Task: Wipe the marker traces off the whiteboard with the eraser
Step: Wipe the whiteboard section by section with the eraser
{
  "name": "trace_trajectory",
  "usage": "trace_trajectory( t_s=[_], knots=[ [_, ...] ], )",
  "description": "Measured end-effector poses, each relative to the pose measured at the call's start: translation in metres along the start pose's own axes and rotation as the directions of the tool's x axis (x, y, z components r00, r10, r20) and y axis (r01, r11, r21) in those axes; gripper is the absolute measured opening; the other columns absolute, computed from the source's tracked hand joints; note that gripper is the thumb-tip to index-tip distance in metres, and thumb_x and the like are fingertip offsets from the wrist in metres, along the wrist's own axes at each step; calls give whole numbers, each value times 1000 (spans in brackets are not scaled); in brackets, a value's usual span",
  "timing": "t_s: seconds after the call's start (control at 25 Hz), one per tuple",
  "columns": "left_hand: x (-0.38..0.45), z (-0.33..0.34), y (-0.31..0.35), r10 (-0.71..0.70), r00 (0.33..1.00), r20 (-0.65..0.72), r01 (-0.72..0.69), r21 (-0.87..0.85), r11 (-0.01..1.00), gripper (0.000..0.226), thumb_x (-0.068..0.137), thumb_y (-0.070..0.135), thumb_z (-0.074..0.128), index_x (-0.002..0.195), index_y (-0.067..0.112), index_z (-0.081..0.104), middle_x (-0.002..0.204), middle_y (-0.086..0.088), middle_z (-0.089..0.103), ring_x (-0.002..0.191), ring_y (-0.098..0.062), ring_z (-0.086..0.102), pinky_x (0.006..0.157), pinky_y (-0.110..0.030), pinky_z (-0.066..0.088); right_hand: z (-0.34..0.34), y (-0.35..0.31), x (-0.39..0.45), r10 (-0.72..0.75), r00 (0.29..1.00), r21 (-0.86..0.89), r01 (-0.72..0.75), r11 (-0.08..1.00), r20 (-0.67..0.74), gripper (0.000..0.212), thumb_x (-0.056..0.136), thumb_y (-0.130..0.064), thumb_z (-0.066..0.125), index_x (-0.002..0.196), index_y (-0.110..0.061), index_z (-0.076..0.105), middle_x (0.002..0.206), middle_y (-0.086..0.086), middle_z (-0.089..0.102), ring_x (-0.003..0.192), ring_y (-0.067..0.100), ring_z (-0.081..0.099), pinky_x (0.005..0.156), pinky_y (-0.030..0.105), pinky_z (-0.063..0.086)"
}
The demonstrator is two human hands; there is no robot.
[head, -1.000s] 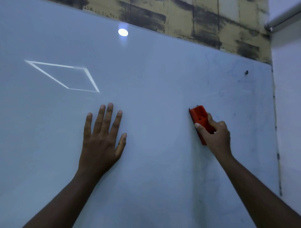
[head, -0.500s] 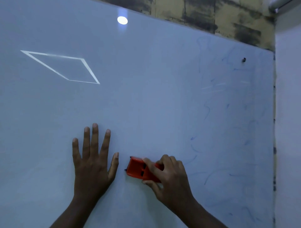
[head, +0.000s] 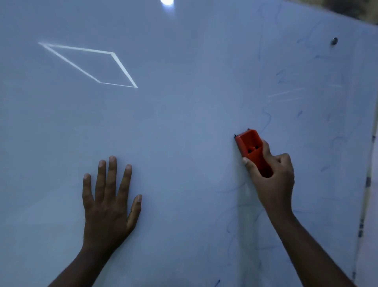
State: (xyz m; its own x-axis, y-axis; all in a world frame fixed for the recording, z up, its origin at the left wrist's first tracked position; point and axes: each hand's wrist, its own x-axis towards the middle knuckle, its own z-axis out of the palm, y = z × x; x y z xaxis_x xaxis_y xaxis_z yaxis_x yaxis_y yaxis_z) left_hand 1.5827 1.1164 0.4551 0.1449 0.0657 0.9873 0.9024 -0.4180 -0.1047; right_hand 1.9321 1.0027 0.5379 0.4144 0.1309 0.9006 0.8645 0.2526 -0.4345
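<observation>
While dim light falls across it, whiteboard [head: 184, 123]: a pale, glossy sheet that fills nearly the whole view, tilted so its upper edge slopes down to the right.
Marker traces [head: 266, 118]: faint blue squiggles and smears gathered on the board's right part, some running below the right forearm; the left part looks bare of ink.
Eraser [head: 250, 146]: orange plastic, pressed flat on the board right of centre, its free end pointing up and left, just beside a wavy blue line.
Right hand [head: 272, 180]: grip clenched round the eraser's lower half, thumb on its left edge, fingers curled over the right.
Left hand [head: 108, 204]: released, palm flat on the board, fingers straight and slightly spread, well apart from the eraser.
Reflections: a bright round lamp glare [head: 167, 1] at the top edge; a slanted four-sided outline of light [head: 88, 64] at upper left.
Screw head [head: 334, 41]: small, dark, near the board's upper right corner.
Room: a dark, mottled wall [head: 347, 8] above the board; a pale wall strip [head: 371, 204] along its right edge.
</observation>
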Motion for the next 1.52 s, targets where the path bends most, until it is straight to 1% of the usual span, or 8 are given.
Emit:
trace_trajectory(
  t_s=[0.16,0.52,0.76,0.88,1.04,1.2,1.36,1.52],
  knots=[
    [-8,2,4,-16,1000,6,16,9,1000,69,107,40,42,165,4,32,175,-25,17,163,-43,17,129,-66,14,23,-12,-49,-105,994,-9,105,994,10,64,85,-46,74,144,-24,59,95,0,43,87,27,49,78,46,50],
    [-37,6,12,-29,999,25,29,-3,1000,74,106,39,44,169,7,22,176,-23,15,164,-40,13,130,-64,11,26,-19,-146,-403,843,-87,459,884,358,65,81,-52,77,142,-38,58,99,0,52,88,25,53,72,39,42],
    [-53,10,12,-20,1000,19,21,-3,1000,69,108,36,45,167,5,26,175,-23,17,164,-38,13,130,-62,11,-11,30,-64,14,992,-50,-8,999,128,68,82,-53,76,143,-29,60,97,1,47,89,26,56,77,45,55],
    [-63,11,14,-27,999,20,28,-13,1000,69,109,36,43,168,6,25,176,-21,15,164,-37,11,131,-62,10,-24,52,-63,220,974,25,-222,975,61,71,85,-45,80,149,-29,53,104,2,46,96,17,55,87,43,57],
    [-74,13,19,-46,999,20,47,-30,998,69,109,34,44,168,6,23,176,-21,13,165,-37,10,131,-62,9,-13,49,-93,271,962,48,-272,961,21,69,85,-40,82,147,-23,57,101,2,45,93,21,55,86,45,57],
    [-85,15,28,-85,996,12,85,-40,996,69,109,33,44,169,6,21,176,-20,13,165,-36,10,131,-63,9,13,28,-161,27,993,-71,-19,997,115,70,78,-29,89,142,-17,62,98,5,48,88,30,52,77,45,51],
    [-97,16,35,-109,993,35,111,-55,992,70,109,33,43,169,6,19,177,-18,9,165,-36,8,131,-63,7,18,16,-234,-141,930,-165,207,964,339,81,72,-38,92,144,-33,56,101,3,53,89,27,54,72,41,47],
    [-112,18,36,-95,994,45,97,-56,994,70,109,35,42,169,5,20,178,-17,8,165,-36,8,131,-62,7,6,23,-223,-166,908,-183,252,950,385,77,68,-42,93,138,-37,62,101,-1,55,89,23,56,71,37,50]
  ],
)
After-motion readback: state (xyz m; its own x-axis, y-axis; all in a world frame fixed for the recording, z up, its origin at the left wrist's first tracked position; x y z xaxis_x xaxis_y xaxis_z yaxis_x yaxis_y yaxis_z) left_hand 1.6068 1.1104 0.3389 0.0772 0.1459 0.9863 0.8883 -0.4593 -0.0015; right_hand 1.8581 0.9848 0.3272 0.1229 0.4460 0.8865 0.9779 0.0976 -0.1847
